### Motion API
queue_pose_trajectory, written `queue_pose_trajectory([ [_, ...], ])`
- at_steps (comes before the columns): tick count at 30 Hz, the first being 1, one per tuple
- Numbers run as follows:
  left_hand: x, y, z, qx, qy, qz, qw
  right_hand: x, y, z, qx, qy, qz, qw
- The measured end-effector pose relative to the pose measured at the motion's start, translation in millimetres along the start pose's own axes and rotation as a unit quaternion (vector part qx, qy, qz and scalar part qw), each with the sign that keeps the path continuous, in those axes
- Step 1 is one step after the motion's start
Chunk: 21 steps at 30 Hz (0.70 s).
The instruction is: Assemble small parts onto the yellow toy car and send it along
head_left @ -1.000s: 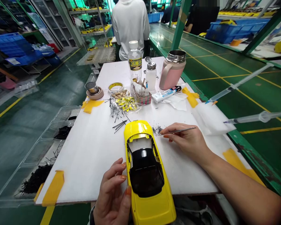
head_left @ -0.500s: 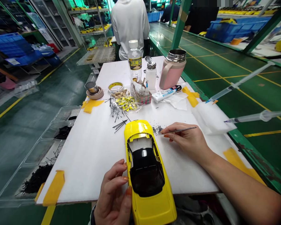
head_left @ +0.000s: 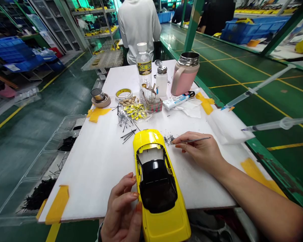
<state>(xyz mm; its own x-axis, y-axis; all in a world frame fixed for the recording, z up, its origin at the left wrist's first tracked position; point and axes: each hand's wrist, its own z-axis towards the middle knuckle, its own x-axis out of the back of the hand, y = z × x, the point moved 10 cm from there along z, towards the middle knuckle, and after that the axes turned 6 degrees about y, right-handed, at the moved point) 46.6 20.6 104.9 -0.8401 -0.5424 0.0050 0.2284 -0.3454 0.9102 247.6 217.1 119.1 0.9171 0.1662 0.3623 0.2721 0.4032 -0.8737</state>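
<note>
A yellow model car body [head_left: 164, 220] with a black roof and dark glass lies lengthwise in front of me, its near end past the table edge. My left hand [head_left: 125, 211] holds it along the left side, fingers bent and thumb against the body. Between the thumb and fingers of my right hand [head_left: 200, 148] is a thin metal tool, which looks like tweezers [head_left: 195, 140]. Its tip is at a small heap of tiny black parts [head_left: 169, 139], right of the car's far end. Thin black sticks [head_left: 128, 135] lie on the left beyond the car.
On the white tabletop [head_left: 98, 168] stand a bottle [head_left: 144, 69], a pump bottle [head_left: 162, 82] and a pink mug [head_left: 185, 74]. A glue tube [head_left: 178, 101], tape roll [head_left: 123, 94] and bag of yellow parts [head_left: 135, 111] lie nearer. Syringes [head_left: 275, 126] jut in from the right.
Hardly anything differs. The view has shifted very slightly; my left hand stays at the car body and my right hand keeps the tool at the heap of tiny parts.
</note>
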Motion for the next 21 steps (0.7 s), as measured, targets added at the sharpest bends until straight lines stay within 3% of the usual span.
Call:
queue_pose_trajectory([
  [21, 4.3, -0.6, -0.3, 0.025, 0.038, 0.012, 0.999, -5.3, -2.9, -0.3, 0.012, -0.013, 0.002, 1.0],
])
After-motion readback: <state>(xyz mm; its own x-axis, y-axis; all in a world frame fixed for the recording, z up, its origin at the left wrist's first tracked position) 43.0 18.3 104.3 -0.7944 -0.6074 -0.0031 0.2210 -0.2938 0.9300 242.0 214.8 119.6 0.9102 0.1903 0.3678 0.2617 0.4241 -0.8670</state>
